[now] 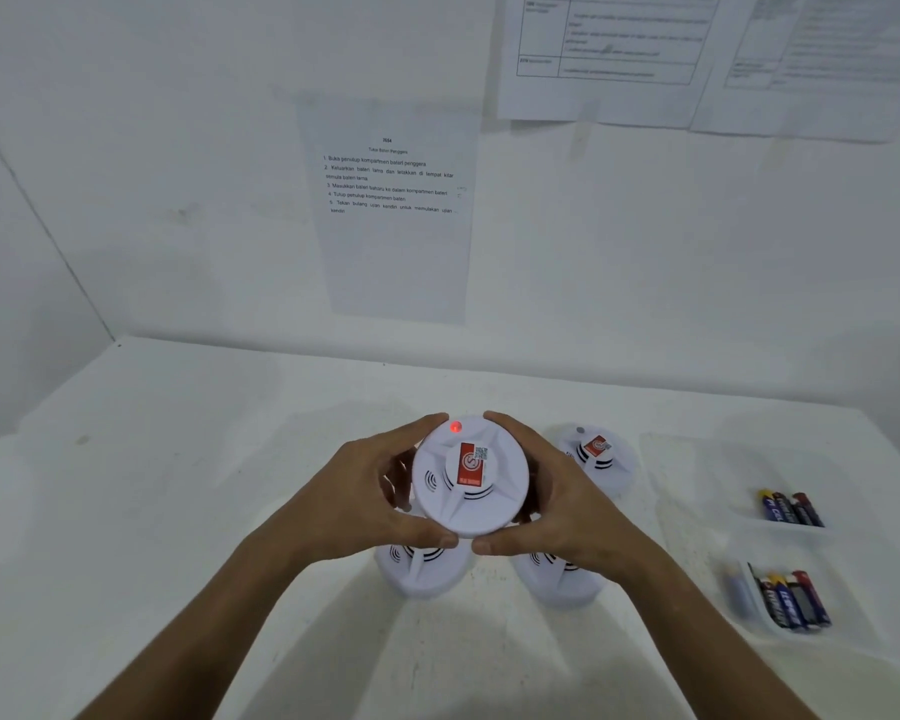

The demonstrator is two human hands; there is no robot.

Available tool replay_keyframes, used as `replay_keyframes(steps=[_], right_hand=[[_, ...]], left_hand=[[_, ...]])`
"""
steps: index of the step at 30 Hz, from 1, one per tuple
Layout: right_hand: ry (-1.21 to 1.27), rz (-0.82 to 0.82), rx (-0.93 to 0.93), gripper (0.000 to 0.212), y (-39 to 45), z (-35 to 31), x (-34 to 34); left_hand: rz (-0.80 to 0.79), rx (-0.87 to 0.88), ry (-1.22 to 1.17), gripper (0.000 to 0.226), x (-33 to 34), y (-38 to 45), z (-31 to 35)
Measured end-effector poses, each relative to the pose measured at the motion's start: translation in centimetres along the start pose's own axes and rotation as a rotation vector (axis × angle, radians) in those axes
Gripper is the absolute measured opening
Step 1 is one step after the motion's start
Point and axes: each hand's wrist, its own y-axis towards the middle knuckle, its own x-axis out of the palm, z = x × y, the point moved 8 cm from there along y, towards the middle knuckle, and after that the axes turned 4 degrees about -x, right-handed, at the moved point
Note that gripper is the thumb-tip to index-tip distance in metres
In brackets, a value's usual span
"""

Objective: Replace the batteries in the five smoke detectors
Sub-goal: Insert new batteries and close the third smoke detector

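I have my left hand [370,491] and right hand [567,496] clasped around a white smoke detector [470,478], held above the table [178,459], its red light [455,426] glowing. Three more detectors sit below: near left [417,571], near right [557,579], far right [596,452]. Batteries, somewhat blurred, lie in two trays, far [791,509] and near [791,600].

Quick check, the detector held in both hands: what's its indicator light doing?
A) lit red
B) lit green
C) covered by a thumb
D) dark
A: the held smoke detector, gripped at its rim by the left hand and the right hand, shows a glowing red light near its far edge, uncovered by any finger.
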Motion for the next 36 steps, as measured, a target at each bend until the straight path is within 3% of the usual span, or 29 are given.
replay_keyframes(steps=[18,29,36], right_hand=[[0.027,-0.025,-0.001,0.098,1.1,0.0,0.4],[-0.017,-0.042,-0.014,0.088,3.6,-0.3,0.6],[-0.120,-0.010,-0.008,0.099,7.1,1.5,0.7]], left_hand=[[0.010,-0.052,-0.008,0.090,-0.6,0.5,-1.5],[0.060,-0.074,0.022,0.094,-2.5,1.3,-2.9],[0.093,-0.101,0.077,0.095,-4.1,2.6,-4.5]])
